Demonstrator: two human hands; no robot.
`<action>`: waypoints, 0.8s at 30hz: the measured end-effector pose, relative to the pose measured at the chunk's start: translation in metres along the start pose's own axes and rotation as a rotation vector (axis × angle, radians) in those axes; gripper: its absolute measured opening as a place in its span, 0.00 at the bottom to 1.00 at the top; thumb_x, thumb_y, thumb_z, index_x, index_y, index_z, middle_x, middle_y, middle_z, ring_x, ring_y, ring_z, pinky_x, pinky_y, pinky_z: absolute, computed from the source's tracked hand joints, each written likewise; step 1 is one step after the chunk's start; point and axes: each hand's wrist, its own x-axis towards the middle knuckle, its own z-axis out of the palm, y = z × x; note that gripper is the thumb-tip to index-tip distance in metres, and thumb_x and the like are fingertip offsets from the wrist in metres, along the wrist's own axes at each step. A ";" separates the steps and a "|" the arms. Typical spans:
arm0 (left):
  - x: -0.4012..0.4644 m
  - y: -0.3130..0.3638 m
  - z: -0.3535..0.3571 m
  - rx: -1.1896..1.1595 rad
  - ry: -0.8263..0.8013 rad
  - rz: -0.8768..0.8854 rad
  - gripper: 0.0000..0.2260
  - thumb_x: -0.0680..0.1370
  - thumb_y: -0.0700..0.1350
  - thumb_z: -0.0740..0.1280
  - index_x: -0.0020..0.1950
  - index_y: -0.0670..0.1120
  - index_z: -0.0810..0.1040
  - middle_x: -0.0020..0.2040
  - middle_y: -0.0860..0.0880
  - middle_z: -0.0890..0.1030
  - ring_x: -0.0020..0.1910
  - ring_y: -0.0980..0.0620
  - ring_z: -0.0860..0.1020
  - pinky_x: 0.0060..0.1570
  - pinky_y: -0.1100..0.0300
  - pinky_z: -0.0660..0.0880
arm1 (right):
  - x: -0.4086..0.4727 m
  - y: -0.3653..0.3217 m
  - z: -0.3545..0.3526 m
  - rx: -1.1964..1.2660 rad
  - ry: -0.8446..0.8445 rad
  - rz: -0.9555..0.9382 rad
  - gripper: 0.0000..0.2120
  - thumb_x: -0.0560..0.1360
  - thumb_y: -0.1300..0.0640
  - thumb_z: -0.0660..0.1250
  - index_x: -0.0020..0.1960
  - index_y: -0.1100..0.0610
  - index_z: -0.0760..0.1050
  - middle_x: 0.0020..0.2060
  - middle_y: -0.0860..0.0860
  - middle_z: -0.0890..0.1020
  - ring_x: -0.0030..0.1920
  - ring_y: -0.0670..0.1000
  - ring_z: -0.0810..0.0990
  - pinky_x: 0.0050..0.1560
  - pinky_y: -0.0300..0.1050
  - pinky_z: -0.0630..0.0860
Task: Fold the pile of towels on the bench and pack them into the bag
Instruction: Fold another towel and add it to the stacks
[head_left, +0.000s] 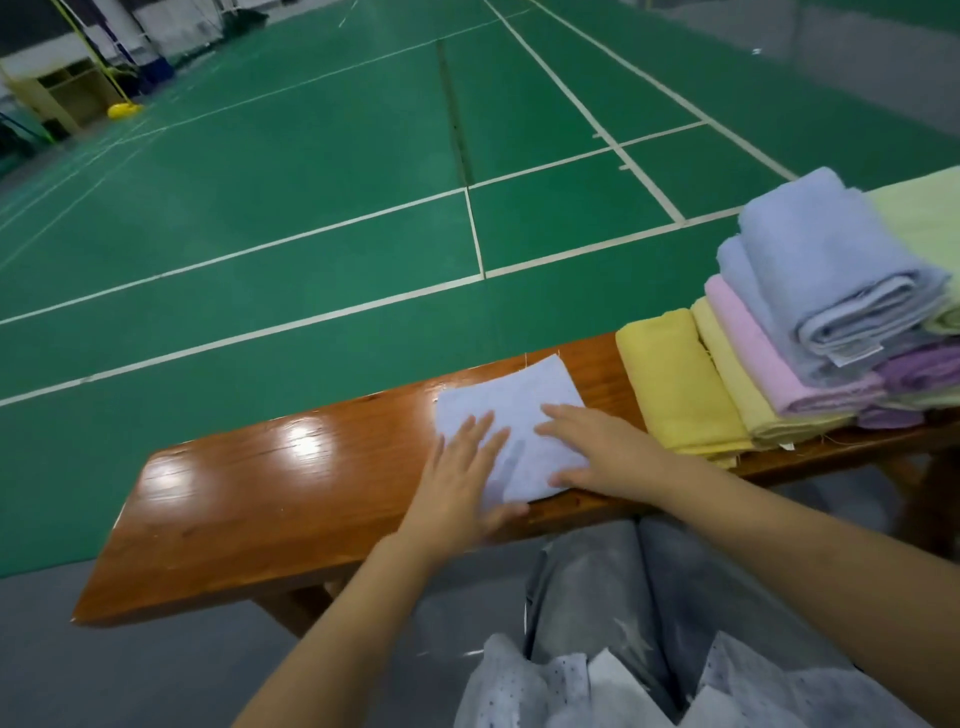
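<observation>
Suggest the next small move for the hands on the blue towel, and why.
Probably lift the blue towel toward the bag: it already lies folded small on the bench, with the left hand and right hand pressing it flat.

Both arms reach forward, left grip (464, 470) and right grip (597, 449) flat, fingers straight.

My one camera sits on my head, looking forward and down, close over the bench (249, 499).
</observation>
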 end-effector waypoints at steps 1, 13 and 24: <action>-0.011 0.000 0.011 0.026 -0.110 0.016 0.42 0.71 0.72 0.50 0.79 0.51 0.45 0.78 0.54 0.39 0.77 0.52 0.39 0.75 0.49 0.40 | -0.006 0.005 0.008 -0.050 -0.071 0.006 0.35 0.74 0.40 0.66 0.76 0.49 0.59 0.77 0.48 0.55 0.76 0.47 0.53 0.74 0.45 0.51; -0.064 -0.009 0.048 -0.189 0.257 -0.069 0.27 0.65 0.30 0.76 0.63 0.45 0.78 0.65 0.48 0.78 0.63 0.52 0.73 0.62 0.48 0.71 | -0.056 0.024 0.049 -0.162 0.214 -0.202 0.31 0.51 0.66 0.81 0.53 0.53 0.81 0.55 0.50 0.83 0.55 0.50 0.82 0.69 0.58 0.57; -0.048 0.000 -0.028 -0.979 0.074 -0.478 0.08 0.78 0.46 0.67 0.51 0.43 0.75 0.46 0.43 0.78 0.43 0.51 0.76 0.43 0.57 0.73 | -0.060 0.005 -0.003 0.545 0.200 0.156 0.07 0.79 0.52 0.63 0.46 0.56 0.73 0.39 0.49 0.79 0.42 0.48 0.77 0.47 0.46 0.72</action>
